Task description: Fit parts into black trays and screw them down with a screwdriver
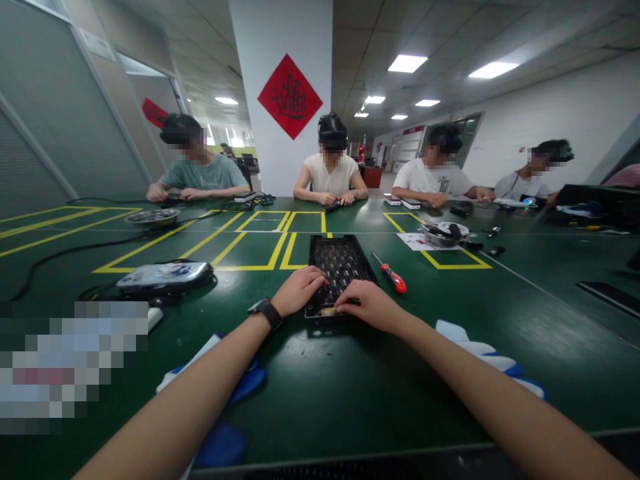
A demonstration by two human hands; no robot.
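Observation:
A black keyboard frame (341,263) lies lengthwise on the green table (320,373) in front of me. My left hand (299,289), with a black watch on its wrist, rests curled on the frame's near left corner. My right hand (367,304) is closed in a pinch at the near edge of the frame, where a small yellowish part shows; what the fingers hold is too small to make out. A red-handled screwdriver (391,275) lies just right of the frame.
White and blue gloves (480,350) lie under both forearms. A flat device with cables (165,275) sits to the left, a metal bowl (153,217) farther back, a bowl of parts (445,233) at right. Several other people sit across the table. Yellow tape marks squares.

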